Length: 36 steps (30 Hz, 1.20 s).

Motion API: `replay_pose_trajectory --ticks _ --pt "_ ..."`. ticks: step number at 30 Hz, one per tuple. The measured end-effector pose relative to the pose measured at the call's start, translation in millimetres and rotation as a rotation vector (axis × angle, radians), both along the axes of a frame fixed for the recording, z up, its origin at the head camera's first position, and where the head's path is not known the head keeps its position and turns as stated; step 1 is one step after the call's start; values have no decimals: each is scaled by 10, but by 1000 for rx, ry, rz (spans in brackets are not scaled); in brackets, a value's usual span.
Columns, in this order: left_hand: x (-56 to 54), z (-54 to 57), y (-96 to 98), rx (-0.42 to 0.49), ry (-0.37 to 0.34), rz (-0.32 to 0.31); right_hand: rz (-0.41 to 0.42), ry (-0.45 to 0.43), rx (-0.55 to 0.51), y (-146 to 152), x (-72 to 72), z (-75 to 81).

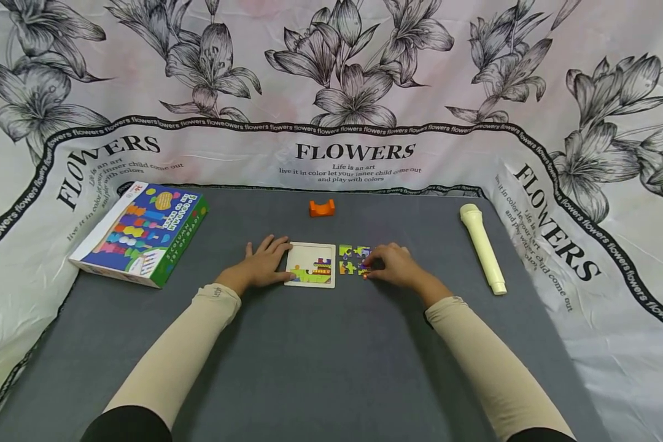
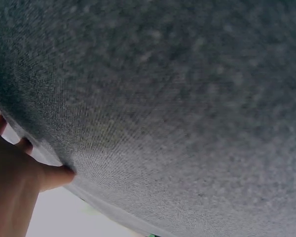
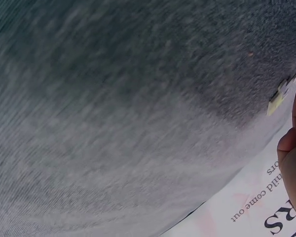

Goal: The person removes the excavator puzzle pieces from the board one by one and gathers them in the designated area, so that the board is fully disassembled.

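Observation:
A square puzzle tray (image 1: 310,248) with a pale rim lies mid-table, joined pieces along its lower part and a bare upper part. My left hand (image 1: 262,264) rests at its left side, fingers spread, thumb at the lower left corner. In the left wrist view the same hand (image 2: 15,173) shows only at the left edge. Right of the tray lie several loose puzzle pieces (image 1: 347,261) in green, yellow and purple. Over their right end, my right hand (image 1: 393,265) pinches a puzzle piece (image 1: 365,276) with curled fingers and thumb, which mostly hide it.
Beyond the tray stands a small orange notched block (image 1: 322,209). At the left lies a blue and green game box (image 1: 143,230); at the right, a pale yellow tube with a wider end (image 1: 483,248). A grey cloth (image 1: 320,368) covers the table, with flower-printed fabric (image 1: 353,166) behind.

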<state>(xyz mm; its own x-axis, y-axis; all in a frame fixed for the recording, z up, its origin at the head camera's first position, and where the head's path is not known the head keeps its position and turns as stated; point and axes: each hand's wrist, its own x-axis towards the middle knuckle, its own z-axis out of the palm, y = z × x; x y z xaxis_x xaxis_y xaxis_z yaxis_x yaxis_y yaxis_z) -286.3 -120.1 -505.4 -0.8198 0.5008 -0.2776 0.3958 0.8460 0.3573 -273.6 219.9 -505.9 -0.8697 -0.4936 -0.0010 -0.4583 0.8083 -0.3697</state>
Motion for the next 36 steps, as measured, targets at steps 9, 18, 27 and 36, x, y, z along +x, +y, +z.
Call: replay_pose_trajectory --ticks 9,18,27,36 --pt "14 -72 -36 25 -5 -26 17 -33 -56 -298 15 9" --pt "27 -148 -64 -19 -19 -51 54 -9 -65 -731 -74 -47" --pt "48 -115 -46 -23 4 -62 84 25 10 -879 -98 -69" --pt "-11 -45 -34 -35 -10 -42 88 28 7 -887 -156 -33"
